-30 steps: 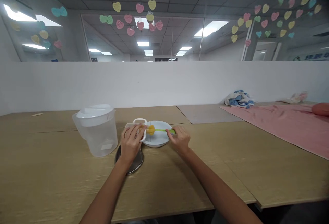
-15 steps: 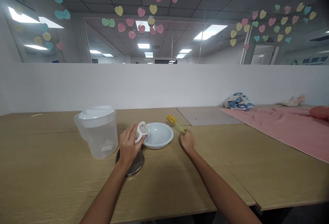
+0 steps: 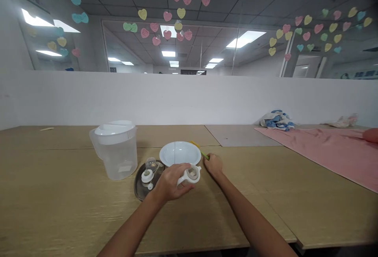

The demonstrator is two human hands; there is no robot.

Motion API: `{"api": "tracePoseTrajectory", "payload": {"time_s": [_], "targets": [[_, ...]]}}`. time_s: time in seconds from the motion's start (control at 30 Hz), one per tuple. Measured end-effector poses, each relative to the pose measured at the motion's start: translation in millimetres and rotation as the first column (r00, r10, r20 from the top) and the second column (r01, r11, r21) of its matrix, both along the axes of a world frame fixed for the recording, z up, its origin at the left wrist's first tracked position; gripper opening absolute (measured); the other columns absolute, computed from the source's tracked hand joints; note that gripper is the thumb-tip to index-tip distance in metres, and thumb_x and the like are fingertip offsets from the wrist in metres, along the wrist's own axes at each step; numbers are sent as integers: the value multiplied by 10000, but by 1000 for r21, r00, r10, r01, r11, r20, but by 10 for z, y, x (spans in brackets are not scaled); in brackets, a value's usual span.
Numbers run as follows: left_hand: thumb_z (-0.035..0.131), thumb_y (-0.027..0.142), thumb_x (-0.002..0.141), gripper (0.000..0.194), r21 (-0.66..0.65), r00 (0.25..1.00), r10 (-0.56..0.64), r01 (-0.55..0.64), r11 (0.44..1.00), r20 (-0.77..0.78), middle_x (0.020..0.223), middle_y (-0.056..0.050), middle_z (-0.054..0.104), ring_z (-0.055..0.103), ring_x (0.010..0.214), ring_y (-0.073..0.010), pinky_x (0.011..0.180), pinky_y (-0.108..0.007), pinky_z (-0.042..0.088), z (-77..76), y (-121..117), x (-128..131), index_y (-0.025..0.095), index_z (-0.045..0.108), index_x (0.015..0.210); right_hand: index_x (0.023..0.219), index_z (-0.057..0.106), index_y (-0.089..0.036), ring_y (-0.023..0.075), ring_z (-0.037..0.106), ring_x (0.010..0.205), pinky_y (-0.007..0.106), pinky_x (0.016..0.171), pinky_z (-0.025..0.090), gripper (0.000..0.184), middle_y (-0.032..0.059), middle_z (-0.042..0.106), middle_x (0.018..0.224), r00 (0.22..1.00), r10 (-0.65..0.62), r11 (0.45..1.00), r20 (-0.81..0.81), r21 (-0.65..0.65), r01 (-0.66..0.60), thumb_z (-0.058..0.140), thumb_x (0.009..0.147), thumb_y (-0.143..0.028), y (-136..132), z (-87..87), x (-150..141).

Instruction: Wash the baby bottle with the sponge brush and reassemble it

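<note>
My left hand point(image 3: 171, 182) grips a white plastic baby-bottle handle ring point(image 3: 190, 175) in front of the white bowl point(image 3: 179, 153). My right hand point(image 3: 213, 165) closes on the green handle of a sponge bottle brush point(image 3: 203, 152), whose yellow head is partly hidden behind the bowl rim. On the dark metal tray point(image 3: 140, 188) near my left hand stand a small clear glass bottle point(image 3: 151, 165) and a white nipple collar point(image 3: 147, 176). Beside the tray is a clear plastic pitcher point(image 3: 116, 158) with a white lid.
The wooden table point(image 3: 59, 182) runs wide on both sides. A pink cloth point(image 3: 313, 146) lies on the right, with a blue-and-white cloth bundle point(image 3: 277, 120) behind it. A white partition point(image 3: 189, 99) stands along the far edge.
My left hand has moved right and toward me with the white handle ring, uncovering the bottle on the tray. My right hand has drawn in, and the brush head has dropped behind the bowl.
</note>
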State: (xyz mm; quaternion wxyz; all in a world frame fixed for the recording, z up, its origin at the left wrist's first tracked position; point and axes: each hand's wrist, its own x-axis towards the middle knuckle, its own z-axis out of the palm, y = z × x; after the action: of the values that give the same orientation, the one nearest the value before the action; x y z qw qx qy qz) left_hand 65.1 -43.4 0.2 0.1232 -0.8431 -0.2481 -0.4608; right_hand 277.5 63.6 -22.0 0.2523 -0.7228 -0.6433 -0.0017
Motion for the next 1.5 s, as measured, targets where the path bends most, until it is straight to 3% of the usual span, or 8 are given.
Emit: {"api": "tracePoseTrajectory", "payload": {"time_s": [0.27, 0.7, 0.8, 0.9, 1.07, 1.17, 1.4, 1.5], "targets": [[571, 385, 730, 443, -438, 994, 105, -84, 895, 23, 1055, -60, 619, 600, 923, -191, 791, -299, 481, -50, 0, 64, 213, 435, 1115, 878, 657, -116, 230, 550, 915, 271, 709, 365, 296, 135, 643, 941, 994, 22, 1000, 105, 20, -24, 431, 822, -299, 57, -82, -10], [544, 509, 742, 568, -390, 984, 169, -181, 903, -64, 1128, -92, 592, 524, 1023, -254, 881, -379, 392, 16, 86, -34, 205, 454, 1214, 849, 653, -106, 248, 541, 920, 292, 710, 355, 295, 150, 633, 925, 991, 39, 999, 126, 23, -42, 437, 833, -306, 15, -56, -42], [492, 461, 790, 457, -344, 959, 284, -267, 900, -1, 1030, -75, 628, 553, 950, -225, 856, -359, 390, 61, 129, -153, 196, 485, 1162, 846, 648, -119, 236, 541, 899, 287, 705, 354, 336, 140, 630, 905, 999, 31, 995, 36, 92, -34, 378, 868, -319, 8, -41, -35], [380, 392, 856, 304, -335, 865, 502, -469, 817, 13, 863, -60, 652, 577, 840, -194, 804, -331, 390, 112, 202, -336, 177, 581, 933, 868, 626, -139, 210, 542, 859, 277, 693, 356, 380, 110, 627, 879, 994, 57, 966, -97, 256, -31, 295, 902, -323, 1, -22, -28], [340, 271, 839, 310, -363, 596, 697, -800, 477, -399, 801, -91, 664, 595, 754, -207, 681, -316, 394, 111, 316, -531, 164, 624, 777, 842, 610, -150, 187, 528, 817, 275, 729, 370, 391, 81, 629, 850, 928, 346, 830, -138, 506, -235, 283, 906, -354, -36, 3, -82], [393, 210, 775, 256, -354, 561, 678, -827, 436, -475, 809, -127, 663, 607, 746, -233, 644, -321, 399, 78, 350, -514, 139, 639, 788, 828, 614, -155, 189, 522, 837, 288, 767, 375, 378, 80, 631, 847, 860, 502, 742, -90, 557, -375, 313, 896, -373, -87, 34, -151], [414, 150, 734, 247, -309, 570, 648, -821, 481, -506, 830, -179, 654, 586, 880, -283, 784, -377, 388, 55, 322, -408, 106, 649, 797, 727, 635, -153, 153, 580, 747, 246, 713, 413, 395, 41, 653, 768, 695, 660, 750, -283, 282, -598, 348, 876, -379, -114, 365, -352], [417, 169, 747, 272, -304, 566, 669, -824, 478, -482, 854, -193, 646, 571, 906, -306, 801, -400, 378, 53, 313, -397, 92, 627, 902, 815, 653, -131, 134, 578, 692, 221, 655, 433, 317, 43, 647, 751, 621, 703, 680, -347, 74, -729, 418, 841, -342, 30, 526, -509]]}}
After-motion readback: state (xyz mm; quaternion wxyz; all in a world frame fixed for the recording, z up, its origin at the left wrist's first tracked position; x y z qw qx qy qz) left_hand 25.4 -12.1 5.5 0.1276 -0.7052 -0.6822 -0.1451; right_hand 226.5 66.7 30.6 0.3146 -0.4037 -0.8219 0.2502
